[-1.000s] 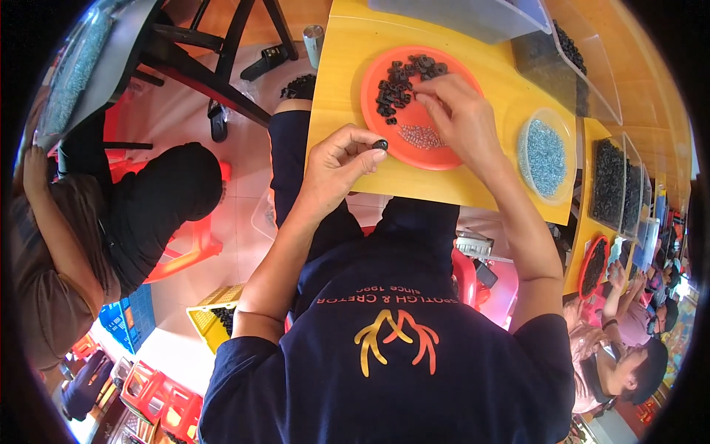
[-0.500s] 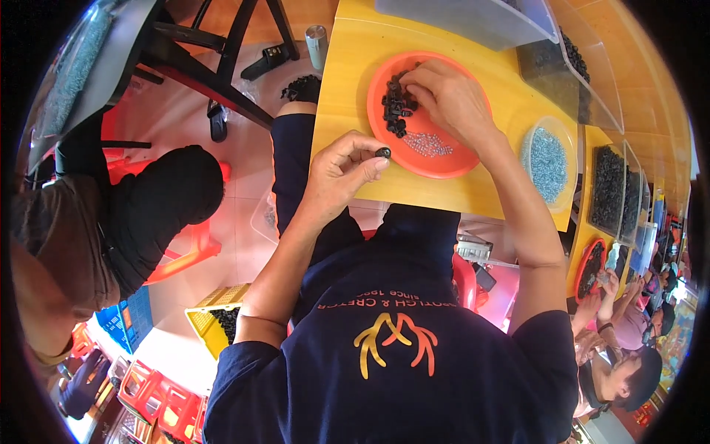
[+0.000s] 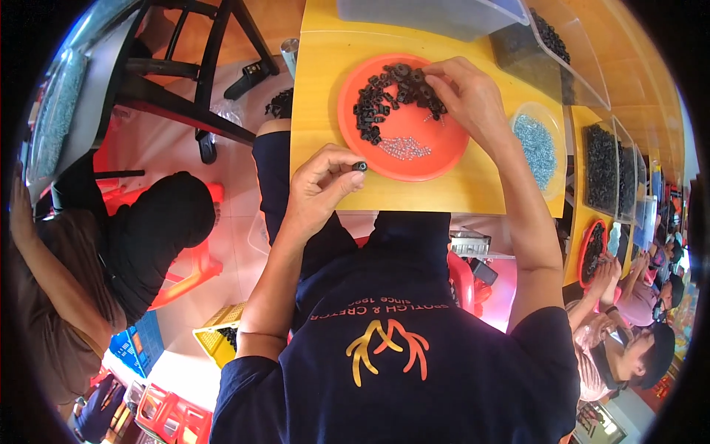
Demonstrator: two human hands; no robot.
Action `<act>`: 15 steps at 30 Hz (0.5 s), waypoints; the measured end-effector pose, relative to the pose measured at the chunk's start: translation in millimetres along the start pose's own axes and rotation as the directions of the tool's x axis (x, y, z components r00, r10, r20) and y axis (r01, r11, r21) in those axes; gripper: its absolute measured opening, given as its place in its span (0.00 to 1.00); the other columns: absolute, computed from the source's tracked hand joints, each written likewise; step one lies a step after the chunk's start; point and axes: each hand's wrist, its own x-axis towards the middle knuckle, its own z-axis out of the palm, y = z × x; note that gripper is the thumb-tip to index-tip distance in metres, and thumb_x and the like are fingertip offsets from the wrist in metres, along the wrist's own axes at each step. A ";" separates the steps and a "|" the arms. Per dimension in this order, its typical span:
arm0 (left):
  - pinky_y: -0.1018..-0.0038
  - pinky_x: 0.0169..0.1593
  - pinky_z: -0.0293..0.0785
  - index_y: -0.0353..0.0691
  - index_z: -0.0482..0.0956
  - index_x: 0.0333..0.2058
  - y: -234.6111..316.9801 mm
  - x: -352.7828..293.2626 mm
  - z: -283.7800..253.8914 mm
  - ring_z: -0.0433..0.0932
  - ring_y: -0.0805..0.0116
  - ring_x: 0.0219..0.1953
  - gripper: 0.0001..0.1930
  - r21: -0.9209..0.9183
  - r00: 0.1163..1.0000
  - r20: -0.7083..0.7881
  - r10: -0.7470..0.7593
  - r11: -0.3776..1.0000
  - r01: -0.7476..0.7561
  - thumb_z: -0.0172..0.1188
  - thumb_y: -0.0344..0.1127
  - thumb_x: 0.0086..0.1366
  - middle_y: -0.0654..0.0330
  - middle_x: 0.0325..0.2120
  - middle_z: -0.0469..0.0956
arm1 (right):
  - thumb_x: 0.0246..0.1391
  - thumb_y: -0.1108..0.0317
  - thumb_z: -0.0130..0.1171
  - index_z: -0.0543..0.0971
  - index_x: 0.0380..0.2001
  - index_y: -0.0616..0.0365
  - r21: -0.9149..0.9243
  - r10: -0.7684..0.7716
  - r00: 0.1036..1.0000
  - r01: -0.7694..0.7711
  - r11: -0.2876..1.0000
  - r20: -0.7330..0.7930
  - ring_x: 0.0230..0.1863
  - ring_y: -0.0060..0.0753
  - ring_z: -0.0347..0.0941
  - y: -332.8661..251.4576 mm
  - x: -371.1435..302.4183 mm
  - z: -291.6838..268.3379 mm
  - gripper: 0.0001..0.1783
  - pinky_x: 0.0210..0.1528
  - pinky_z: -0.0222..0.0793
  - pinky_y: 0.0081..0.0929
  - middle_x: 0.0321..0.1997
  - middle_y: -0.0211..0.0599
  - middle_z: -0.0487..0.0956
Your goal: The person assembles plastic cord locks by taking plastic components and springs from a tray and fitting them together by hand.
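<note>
My left hand (image 3: 319, 189) is in front of the plate's near left rim, pinching a small black plastic part (image 3: 359, 166) whose light-coloured, hollow-looking end shows. My right hand (image 3: 472, 103) reaches over the right side of a round red plate (image 3: 452, 152). Its thumb and fingers come together against a heap of black parts (image 3: 403, 83); what lies between the fingertips is hidden. More small black parts (image 3: 367, 111) curve along the plate's left side. Small silvery screws (image 3: 405, 149) form a pile near its front, and a few others lie by the black heap.
The yellow table (image 3: 318, 81) carries a clear bowl of silvery screws (image 3: 535, 152) on the right. Clear bins with black parts (image 3: 551, 41) stand behind and further right. A person in a black head covering (image 3: 159, 222) sits at left; other people work at far right.
My right hand has shifted from the heap's top toward the plate's right side, uncovering more black parts and some screws. My left hand still holds its part. The view has shifted slightly.
</note>
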 end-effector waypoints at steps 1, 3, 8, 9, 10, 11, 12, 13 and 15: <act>0.78 0.39 0.73 0.33 0.77 0.43 -0.4 0.1 0.0 0.77 0.75 0.34 0.08 0.012 1.000 0.005 0.006 1.000 -0.006 0.59 0.22 0.65 0.61 0.35 0.75 | 0.56 0.65 0.60 0.82 0.39 0.55 -0.001 0.002 1.000 -0.002 1.000 -0.005 0.37 0.47 0.78 -1.0 0.6 1.0 0.10 0.40 0.74 0.39 0.39 0.39 0.80; 0.79 0.39 0.72 0.34 0.78 0.43 -0.6 0.1 0.6 0.75 0.77 0.34 0.09 0.000 1.000 0.006 -0.001 1.000 0.001 0.61 0.22 0.64 0.63 0.35 0.75 | 0.56 0.64 0.60 0.82 0.39 0.55 -0.021 -0.052 0.999 0.052 0.998 -0.005 0.37 0.48 0.78 -5.6 3.0 6.8 0.10 0.40 0.74 0.40 0.39 0.39 0.80; 0.80 0.39 0.72 0.35 0.78 0.44 0.6 0.3 0.6 0.74 0.78 0.35 0.10 -0.010 1.000 -0.005 -0.017 1.000 0.017 0.63 0.23 0.63 0.64 0.35 0.75 | 0.54 0.61 0.62 0.83 0.38 0.54 -0.138 -0.006 1.000 0.006 0.990 0.001 0.37 0.49 0.78 -14.3 16.0 21.8 0.11 0.40 0.74 0.41 0.39 0.40 0.79; 0.80 0.39 0.72 0.35 0.78 0.44 0.7 0.1 1.3 0.75 0.78 0.35 0.10 -0.019 1.000 -0.008 -0.019 1.000 0.019 0.63 0.23 0.63 0.64 0.35 0.75 | 0.55 0.60 0.62 0.82 0.38 0.53 -0.212 0.009 1.000 -0.007 0.977 0.009 0.37 0.48 0.78 -14.1 17.8 24.8 0.11 0.39 0.74 0.41 0.39 0.39 0.79; 0.80 0.39 0.73 0.35 0.78 0.44 0.7 0.1 1.5 0.75 0.78 0.35 0.10 -0.028 1.000 -0.010 -0.022 0.999 0.022 0.63 0.23 0.63 0.64 0.35 0.75 | 0.55 0.59 0.62 0.82 0.39 0.51 -0.285 0.025 1.000 -0.019 0.958 0.016 0.37 0.47 0.78 -14.2 19.1 27.1 0.11 0.39 0.74 0.42 0.38 0.37 0.78; 0.80 0.39 0.73 0.35 0.78 0.44 0.3 0.1 1.2 0.75 0.78 0.35 0.10 -0.027 1.000 -0.009 -0.021 0.999 0.021 0.63 0.23 0.63 0.64 0.35 0.75 | 0.55 0.59 0.62 0.82 0.39 0.51 -0.284 0.024 1.000 -0.019 0.959 0.014 0.37 0.47 0.78 -14.9 19.9 28.7 0.11 0.39 0.74 0.42 0.38 0.37 0.78; 0.80 0.39 0.73 0.35 0.78 0.44 -0.2 -0.2 0.7 0.75 0.78 0.34 0.10 -0.022 1.000 -0.005 -0.022 1.000 0.022 0.63 0.23 0.63 0.64 0.35 0.75 | 0.55 0.58 0.62 0.82 0.39 0.51 -0.295 0.034 0.999 -0.025 0.955 0.026 0.37 0.48 0.78 -15.7 20.9 30.3 0.12 0.39 0.74 0.42 0.38 0.38 0.78; 0.80 0.39 0.73 0.35 0.78 0.44 -0.5 -0.2 0.3 0.75 0.78 0.34 0.11 -0.018 1.000 -0.001 -0.024 1.000 0.024 0.63 0.23 0.63 0.64 0.35 0.75 | 0.55 0.57 0.62 0.82 0.38 0.51 -0.305 0.045 0.998 -0.031 0.952 0.038 0.37 0.48 0.78 -16.1 21.7 31.1 0.12 0.39 0.74 0.43 0.38 0.38 0.78; 0.80 0.39 0.73 0.35 0.78 0.44 -0.5 0.0 0.9 0.75 0.78 0.34 0.10 -0.018 1.000 -0.002 -0.019 1.000 0.019 0.62 0.23 0.63 0.64 0.35 0.75 | 0.55 0.58 0.62 0.82 0.38 0.52 -0.276 0.049 0.998 -0.035 0.961 0.041 0.37 0.49 0.78 -15.2 24.0 30.7 0.12 0.39 0.73 0.43 0.38 0.39 0.78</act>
